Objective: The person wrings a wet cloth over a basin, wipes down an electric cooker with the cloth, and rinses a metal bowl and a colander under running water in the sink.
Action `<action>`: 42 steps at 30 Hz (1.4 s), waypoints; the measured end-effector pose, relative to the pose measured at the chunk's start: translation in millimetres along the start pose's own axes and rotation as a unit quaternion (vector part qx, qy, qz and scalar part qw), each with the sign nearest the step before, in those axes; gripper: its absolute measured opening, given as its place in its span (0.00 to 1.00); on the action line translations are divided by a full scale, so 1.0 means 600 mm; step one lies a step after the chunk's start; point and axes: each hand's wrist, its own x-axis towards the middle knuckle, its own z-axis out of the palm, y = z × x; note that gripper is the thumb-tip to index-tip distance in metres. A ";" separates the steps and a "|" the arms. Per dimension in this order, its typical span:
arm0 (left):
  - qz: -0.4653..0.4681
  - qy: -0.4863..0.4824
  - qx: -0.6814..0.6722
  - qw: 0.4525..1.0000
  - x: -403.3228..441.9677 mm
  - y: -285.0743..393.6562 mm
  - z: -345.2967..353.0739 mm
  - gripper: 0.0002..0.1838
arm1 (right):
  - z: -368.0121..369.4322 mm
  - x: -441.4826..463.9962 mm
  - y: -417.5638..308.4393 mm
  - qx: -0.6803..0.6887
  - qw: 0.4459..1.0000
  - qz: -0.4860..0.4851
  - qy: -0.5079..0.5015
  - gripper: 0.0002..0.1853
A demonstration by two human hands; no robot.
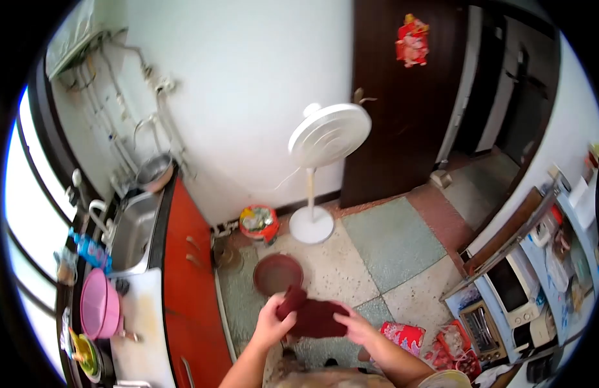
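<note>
A dark maroon cloth (pixel 320 319) is stretched between my two hands, above the floor. My left hand (pixel 272 321) grips its left end, where part of the fabric bunches up over the fingers. At the opposite end, my right hand (pixel 357 327) pinches the cloth's edge between thumb and fingers. Just beyond the cloth, a reddish-brown basin (pixel 279 257) stands on the floor, its near rim partly behind the fabric. What lies in the basin looks like greyish water, though I cannot be sure.
A white standing fan (pixel 311 225) and a red bin (pixel 268 231) stand by the wall. Red cabinets (pixel 189 284) with a sink (pixel 133 236) and pink basin (pixel 100 304) run along the left. Shelves with a microwave (pixel 511 291) and a red patterned bundle (pixel 404 336) are right.
</note>
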 end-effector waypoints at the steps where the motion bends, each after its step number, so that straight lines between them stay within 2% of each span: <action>1: 0.043 -0.011 0.038 0.998 0.017 0.005 -0.002 0.11 | -0.012 0.008 0.007 0.011 1.000 -0.021 0.009 0.23; 2: 0.083 -0.021 0.078 0.993 0.035 0.014 0.000 0.11 | -0.012 0.007 0.000 0.038 0.999 -0.029 -0.008 0.23; 3: 0.096 -0.019 0.124 0.987 0.045 0.021 -0.002 0.12 | 0.001 0.002 -0.013 0.033 0.998 -0.040 0.023 0.23; 6: 0.160 0.002 0.267 0.950 0.081 0.017 -0.025 0.12 | 0.017 -0.013 -0.050 -0.016 0.995 -0.098 0.028 0.22; 8: 0.052 0.027 0.171 0.984 0.092 -0.011 -0.040 0.12 | 0.021 -0.007 -0.066 -0.051 0.987 -0.150 0.004 0.19; 9: -0.010 0.015 0.074 0.997 0.098 -0.030 -0.050 0.11 | 0.029 0.000 -0.077 -0.087 0.984 -0.154 -0.006 0.19; 10: -0.012 0.029 0.071 0.997 0.103 -0.050 -0.057 0.11 | 0.043 0.005 -0.088 -0.121 0.979 -0.162 -0.016 0.18; 11: -0.060 0.020 -0.064 0.996 0.107 -0.066 -0.063 0.12 | 0.066 0.015 -0.100 -0.128 0.979 -0.156 -0.023 0.18; 12: -0.105 0.008 -0.199 0.974 0.109 -0.081 -0.067 0.14 | 0.093 0.027 -0.110 -0.202 0.964 -0.170 0.023 0.19; 13: -0.087 -0.004 -0.267 0.960 0.109 -0.078 -0.075 0.17 | 0.112 0.036 -0.116 -0.274 0.942 -0.182 0.068 0.19; 14: -0.088 0.006 -0.270 0.959 0.109 -0.085 -0.080 0.17 | 0.123 0.043 -0.116 -0.280 0.942 -0.174 0.062 0.19; 16: -0.056 0.041 -0.318 0.946 0.109 -0.102 -0.090 0.18 | 0.145 0.064 -0.119 -0.409 0.867 -0.278 0.050 0.21; 17: -0.060 0.055 -0.323 0.943 0.108 -0.105 -0.097 0.20 | 0.159 0.072 -0.119 -0.423 0.860 -0.285 0.022 0.21; 18: -0.063 0.065 -0.324 0.942 0.109 -0.120 -0.100 0.20 | 0.163 0.087 -0.121 -0.426 0.861 -0.278 0.016 0.21; 20: -0.093 0.096 -0.320 0.938 0.113 -0.155 -0.101 0.23 | 0.171 0.116 -0.126 -0.492 0.854 -0.167 -0.019 0.24; 21: -0.117 0.084 -0.315 0.938 0.113 -0.165 -0.104 0.25 | 0.190 0.124 -0.122 -0.502 0.850 -0.155 -0.016 0.30; 22: -0.096 0.067 -0.315 0.942 0.115 -0.156 -0.109 0.28 | 0.202 0.130 -0.120 -0.506 0.849 -0.151 -0.023 0.30; 24: -0.113 0.052 -0.267 0.956 0.117 -0.134 -0.130 0.30 | 0.214 0.135 -0.113 -0.462 0.885 -0.045 -0.047 0.36; 26: -0.123 0.043 -0.318 0.939 0.121 -0.106 -0.157 0.29 | 0.196 0.157 -0.104 -0.460 0.884 -0.023 -0.080 0.38; 27: -0.125 0.036 -0.338 0.932 0.123 -0.105 -0.167 0.24 | 0.188 0.169 -0.100 -0.453 0.885 0.037 -0.095 0.39; 28: -0.126 0.041 -0.339 0.931 0.124 -0.106 -0.172 0.24 | 0.183 0.178 -0.095 -0.446 0.883 0.097 -0.108 0.39; 31: -0.022 0.033 -0.230 0.972 0.130 -0.101 -0.176 0.16 | 0.181 0.191 -0.070 -0.374 0.908 0.131 -0.133 0.40; 32: 0.006 0.033 -0.230 0.973 0.131 -0.097 -0.176 0.17 | 0.179 0.194 -0.063 -0.374 0.908 0.134 -0.135 0.40; 34: 0.096 0.042 -0.118 0.988 0.136 -0.082 -0.178 0.18 | 0.172 0.203 -0.048 -0.322 0.927 0.155 -0.114 0.41; 36: 0.122 0.005 -0.032 0.992 0.135 -0.045 -0.187 0.18 | 0.161 0.221 -0.029 -0.348 0.920 0.138 -0.118 0.41; 38: 0.145 -0.026 0.011 0.989 0.136 -0.021 -0.188 0.17 | 0.174 0.228 -0.016 -0.436 0.882 0.141 -0.108 0.39; 40: 0.206 -0.025 0.062 0.976 0.137 -0.012 -0.183 0.19 | 0.179 0.232 -0.002 -0.461 0.877 0.069 -0.113 0.36; 42: 0.226 -0.050 0.089 0.969 0.136 0.000 -0.186 0.20 | 0.177 0.237 0.002 -0.497 0.866 0.001 -0.057 0.33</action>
